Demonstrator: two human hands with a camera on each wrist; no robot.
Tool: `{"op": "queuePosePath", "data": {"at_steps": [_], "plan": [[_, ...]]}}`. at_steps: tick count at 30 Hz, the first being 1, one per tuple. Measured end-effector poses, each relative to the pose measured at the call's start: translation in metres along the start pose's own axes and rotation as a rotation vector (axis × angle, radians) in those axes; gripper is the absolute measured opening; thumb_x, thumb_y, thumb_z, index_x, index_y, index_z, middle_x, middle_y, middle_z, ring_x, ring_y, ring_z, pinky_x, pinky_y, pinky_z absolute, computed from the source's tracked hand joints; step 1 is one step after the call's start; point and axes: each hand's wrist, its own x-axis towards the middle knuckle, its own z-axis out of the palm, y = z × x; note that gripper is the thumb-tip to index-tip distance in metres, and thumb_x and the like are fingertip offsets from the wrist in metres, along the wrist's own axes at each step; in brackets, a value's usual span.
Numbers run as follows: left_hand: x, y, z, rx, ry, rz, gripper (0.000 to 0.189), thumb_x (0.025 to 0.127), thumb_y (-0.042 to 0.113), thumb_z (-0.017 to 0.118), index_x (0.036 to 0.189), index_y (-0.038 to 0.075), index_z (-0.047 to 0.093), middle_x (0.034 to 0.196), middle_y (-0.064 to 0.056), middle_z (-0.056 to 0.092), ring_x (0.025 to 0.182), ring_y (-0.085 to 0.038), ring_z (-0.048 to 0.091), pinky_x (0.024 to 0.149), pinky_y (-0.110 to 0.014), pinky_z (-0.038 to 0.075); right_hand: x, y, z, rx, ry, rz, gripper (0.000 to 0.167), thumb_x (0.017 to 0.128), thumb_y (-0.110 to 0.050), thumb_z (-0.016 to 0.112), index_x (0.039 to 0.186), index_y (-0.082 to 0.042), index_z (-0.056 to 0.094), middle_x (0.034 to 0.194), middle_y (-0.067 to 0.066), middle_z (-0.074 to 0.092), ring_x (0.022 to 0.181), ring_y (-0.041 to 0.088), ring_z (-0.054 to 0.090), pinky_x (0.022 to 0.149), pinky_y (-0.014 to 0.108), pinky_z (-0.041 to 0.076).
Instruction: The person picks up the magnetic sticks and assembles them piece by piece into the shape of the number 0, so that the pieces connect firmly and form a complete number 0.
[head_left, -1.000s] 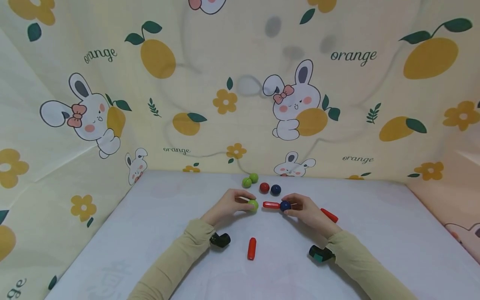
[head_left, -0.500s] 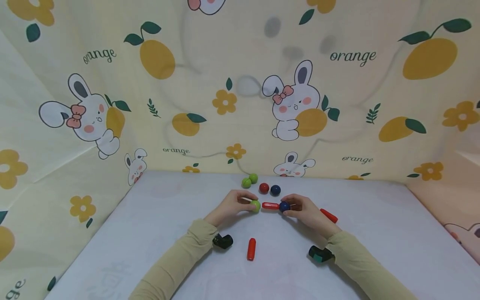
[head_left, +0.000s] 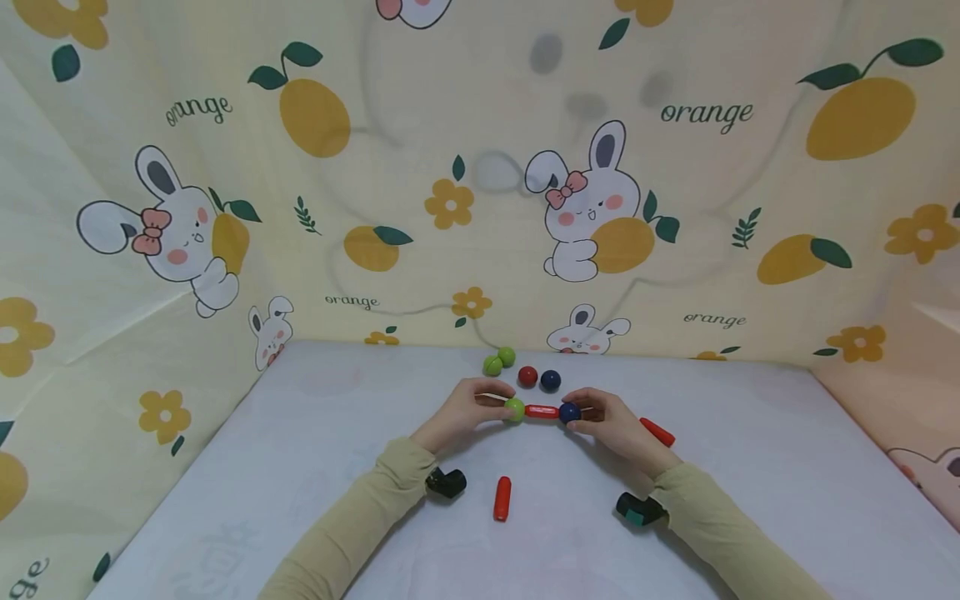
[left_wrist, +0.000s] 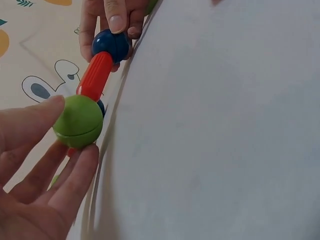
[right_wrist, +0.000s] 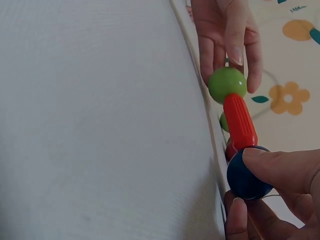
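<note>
White surface [head_left: 570, 550] across the lower frame. Just below frame centre: left hand [head_left: 467, 408], fingers pinching the green ball [left_wrist: 79, 120]; right hand [head_left: 613, 423], fingers pinching the blue ball [right_wrist: 245, 177]. Between them, red rod [right_wrist: 241, 120], apparently touching both. Probably best to push evenly, straight along the rod.

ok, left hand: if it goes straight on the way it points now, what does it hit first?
The left hand, pinching a glossy green ball, would likely push first into the red ridged plastic-looking rod, which appears to touch that ball. A glossy dark-blue ball sits at the rod's far end.
</note>
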Motion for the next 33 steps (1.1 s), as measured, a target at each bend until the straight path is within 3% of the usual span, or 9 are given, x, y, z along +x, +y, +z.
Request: {"op": "queuePosePath", "data": {"at_steps": [5,9,14,18,22,26,33], "plan": [[-0.002,-0.003,-0.003,-0.067,-0.023,0.011,0.041,0.082,0.002,0.074,0.120,-0.003,0.059,0.120,-0.014,0.061,0.106,-0.023,0.062,0.089,-0.030,0.051,0.000,0.001,0.002,0.007,0.000,-0.004,0.041,0.090,-0.009,0.068,0.129,-0.003,0.055,0.122,0.014,0.056,0.108,0.028,0.055,0.095,0.042,0.047],[-0.005,-0.001,-0.006,-0.053,-0.022,0.005,0.040,0.085,0.004,0.072,0.122,-0.003,0.058,0.122,-0.018,0.060,0.105,-0.024,0.062,0.090,-0.030,0.051,0.000,0.001,0.002,0.009,0.006,-0.001,0.041,0.090,-0.008,0.067,0.128,-0.004,0.055,0.123,0.014,0.056,0.109,0.028,0.055,0.096,0.043,0.046],[-0.015,0.012,-0.014,-0.007,-0.005,0.013,0.039,0.087,0.012,0.071,0.122,-0.001,0.059,0.123,-0.019,0.059,0.102,-0.021,0.063,0.087,-0.032,0.053,0.000,0.001,0.002,0.026,-0.002,0.008,0.041,0.090,-0.008,0.067,0.129,-0.005,0.055,0.125,0.014,0.055,0.111,0.030,0.054,0.097,0.043,0.045],[-0.031,0.027,-0.020,-0.004,-0.054,0.056,0.038,0.086,0.014,0.073,0.121,0.003,0.061,0.122,-0.019,0.059,0.105,-0.024,0.061,0.085,-0.032,0.054,0.000,0.000,0.001,0.026,-0.002,0.005,0.041,0.090,-0.008,0.067,0.129,-0.005,0.055,0.125,0.014,0.055,0.112,0.031,0.053,0.097,0.044,0.045],[-0.056,0.037,-0.020,-0.019,-0.185,0.100,0.042,0.084,0.012,0.075,0.122,0.002,0.060,0.122,-0.020,0.059,0.110,-0.032,0.059,0.085,-0.031,0.054,0.001,0.000,0.001,0.023,0.008,0.002,0.040,0.090,-0.008,0.067,0.128,-0.004,0.055,0.124,0.014,0.056,0.111,0.031,0.053,0.096,0.046,0.045],[-0.084,0.040,-0.015,-0.044,-0.385,0.108,0.044,0.084,0.007,0.074,0.124,-0.001,0.057,0.122,-0.021,0.058,0.109,-0.038,0.058,0.088,-0.033,0.053,0.000,0.001,0.002,0.021,0.002,0.017,0.041,0.089,-0.009,0.068,0.128,-0.005,0.056,0.124,0.013,0.056,0.111,0.030,0.053,0.096,0.044,0.046],[-0.117,0.039,0.001,-0.021,-0.679,0.074,0.047,0.082,0.001,0.074,0.126,0.004,0.059,0.114,-0.007,0.065,0.097,-0.024,0.062,0.085,-0.034,0.053,-0.001,0.000,0.001,0.014,0.004,0.011,0.041,0.090,-0.008,0.067,0.128,-0.005,0.055,0.125,0.015,0.055,0.112,0.032,0.052,0.096,0.045,0.045]]}}
